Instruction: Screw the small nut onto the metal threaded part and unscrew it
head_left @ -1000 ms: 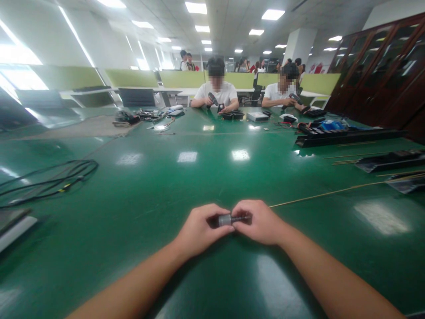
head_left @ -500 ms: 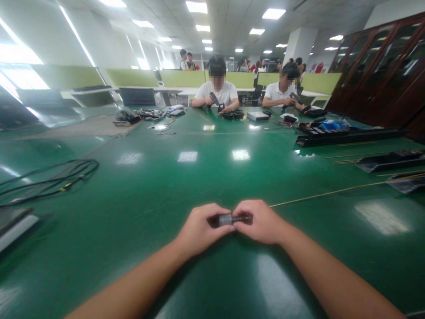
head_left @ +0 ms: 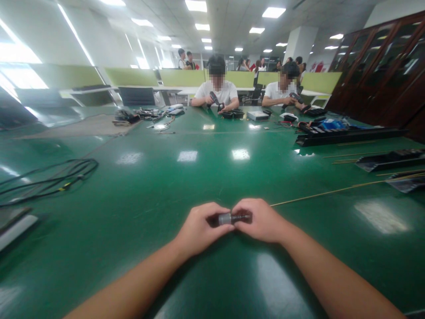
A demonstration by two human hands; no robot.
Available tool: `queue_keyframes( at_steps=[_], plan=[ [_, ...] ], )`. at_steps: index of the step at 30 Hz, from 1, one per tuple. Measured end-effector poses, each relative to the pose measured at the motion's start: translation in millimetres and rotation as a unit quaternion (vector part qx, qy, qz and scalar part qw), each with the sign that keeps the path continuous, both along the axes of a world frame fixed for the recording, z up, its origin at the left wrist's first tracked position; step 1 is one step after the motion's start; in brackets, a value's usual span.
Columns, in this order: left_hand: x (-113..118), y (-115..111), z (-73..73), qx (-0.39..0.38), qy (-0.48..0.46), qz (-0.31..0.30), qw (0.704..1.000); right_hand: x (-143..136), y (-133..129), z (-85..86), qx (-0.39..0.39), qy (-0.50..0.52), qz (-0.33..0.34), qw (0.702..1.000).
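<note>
1. Head view, change: Compared with half a second ago, your grip looks the same; far back, one of two standing people (head_left: 181,62) has shifted slightly leftward.
2. Head view, hands: Your left hand (head_left: 202,226) curls thumb and fingers around a grey metal cylinder (head_left: 225,219). Your right hand (head_left: 259,220) is curled around the dark shaft (head_left: 239,218) at its right end. The thumbs meet, and the piece lies level between your hands, close over the near middle of the table; whether it touches the surface, you cannot tell.
3. Head view, surface and room: The glossy green tabletop (head_left: 149,177) reflects ceiling lights. Behind it run lime-green partitions (head_left: 182,79), with a dark wooden cabinet (head_left: 375,66) at right. Two co-workers sit opposite, the left one holding a power drill (head_left: 214,97).
4. Head view, around: A thin brass-coloured rod (head_left: 318,194) runs rightward from behind your right hand, which hides its near end. Looped black cables (head_left: 79,166) lie left; a black channel (head_left: 348,136) lies far right.
</note>
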State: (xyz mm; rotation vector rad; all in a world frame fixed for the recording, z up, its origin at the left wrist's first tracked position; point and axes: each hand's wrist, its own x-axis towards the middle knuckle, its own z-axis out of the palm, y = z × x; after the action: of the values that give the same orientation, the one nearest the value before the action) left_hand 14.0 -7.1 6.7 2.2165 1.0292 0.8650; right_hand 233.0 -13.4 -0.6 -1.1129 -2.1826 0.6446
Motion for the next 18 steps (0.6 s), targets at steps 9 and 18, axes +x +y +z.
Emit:
queue_keyframes(
  at_steps=[9, 18],
  plan=[
    [0.3, -0.1, -1.1, 0.002, -0.001, 0.001, 1.0, -0.7, -0.7, 0.0, 0.008, 0.031, 0.007, 0.999],
    [-0.5, 0.0, -1.6, 0.024, 0.0, 0.005, 1.0, -0.5, -0.1, -0.7, 0.016, 0.037, 0.007, 0.999]
  ],
)
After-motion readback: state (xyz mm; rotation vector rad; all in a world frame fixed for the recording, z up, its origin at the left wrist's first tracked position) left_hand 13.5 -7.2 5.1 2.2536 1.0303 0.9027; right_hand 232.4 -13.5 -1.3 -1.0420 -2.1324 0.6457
